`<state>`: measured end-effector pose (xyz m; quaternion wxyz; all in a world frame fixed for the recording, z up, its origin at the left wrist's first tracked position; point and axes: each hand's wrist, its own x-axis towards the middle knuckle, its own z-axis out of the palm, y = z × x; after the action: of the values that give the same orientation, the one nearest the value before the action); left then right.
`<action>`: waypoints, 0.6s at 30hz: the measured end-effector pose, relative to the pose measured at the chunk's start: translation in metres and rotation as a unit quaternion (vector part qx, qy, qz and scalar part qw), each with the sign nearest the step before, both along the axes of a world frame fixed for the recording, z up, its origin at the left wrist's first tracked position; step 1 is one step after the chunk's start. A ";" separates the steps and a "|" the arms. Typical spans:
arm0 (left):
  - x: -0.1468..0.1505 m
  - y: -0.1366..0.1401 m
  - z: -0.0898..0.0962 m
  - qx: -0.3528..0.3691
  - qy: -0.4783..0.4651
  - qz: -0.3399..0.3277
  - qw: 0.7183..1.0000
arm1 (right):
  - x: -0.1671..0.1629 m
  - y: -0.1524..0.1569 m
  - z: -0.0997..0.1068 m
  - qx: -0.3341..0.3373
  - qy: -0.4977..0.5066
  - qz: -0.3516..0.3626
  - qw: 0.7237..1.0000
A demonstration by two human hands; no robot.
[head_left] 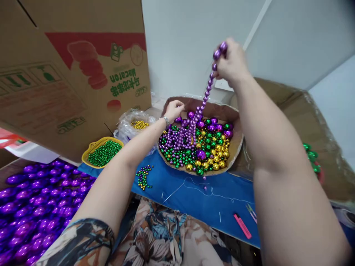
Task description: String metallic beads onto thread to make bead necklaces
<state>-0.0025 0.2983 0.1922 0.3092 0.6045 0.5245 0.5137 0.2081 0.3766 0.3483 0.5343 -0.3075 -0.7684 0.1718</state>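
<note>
My right hand (233, 62), raised high, is closed on a purple bead strand (205, 96). Larger beads sit at its upper end, and the lower part trails down into a shallow cardboard tray (236, 146). Over the tray's back left edge is my left hand (174, 110), its fingers pressed together; whether anything is between them cannot be made out. Loose gold balls (221, 150), green beads and purple balls of mixed sizes fill the tray around the trailing strand.
A yellow basket (85, 157) of green beads and a plastic bag (125, 123) of gold beads stand left. Shiny purple balls (36, 207) fill the lower left. On the blue cloth (191, 205) lie thread, a needle (173, 193) and a pink cutter (242, 225). A large carton (119, 22) stands behind.
</note>
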 end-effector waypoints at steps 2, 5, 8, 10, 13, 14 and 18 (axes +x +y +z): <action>-0.004 0.001 -0.009 -0.008 0.040 -0.003 0.999 | -0.005 -0.003 -0.012 0.016 -0.081 -0.081 0.993; -0.005 0.000 -0.012 0.041 0.038 0.006 0.998 | -0.011 -0.010 -0.028 0.038 -0.141 -0.107 0.983; 0.003 -0.004 0.000 0.137 -0.023 0.002 0.990 | -0.020 -0.022 -0.040 0.019 -0.191 -0.121 0.974; 0.011 -0.006 0.014 0.171 -0.067 -0.029 0.983 | -0.028 -0.033 -0.045 -0.001 -0.213 -0.139 0.967; 0.022 -0.009 0.038 0.162 -0.102 -0.084 0.978 | -0.038 -0.048 -0.050 -0.018 -0.261 -0.127 0.957; 0.023 -0.011 0.045 0.145 -0.112 -0.099 0.978 | -0.040 -0.052 -0.051 -0.019 -0.279 -0.119 0.953; 0.021 -0.020 0.066 0.033 -0.116 -0.148 0.982 | -0.033 -0.061 -0.053 -0.003 -0.294 -0.086 0.952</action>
<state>0.0181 0.2779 0.2583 0.4204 0.6220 0.3724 0.5456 0.1748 0.3155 0.2949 0.2967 -0.4103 -0.8618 0.0294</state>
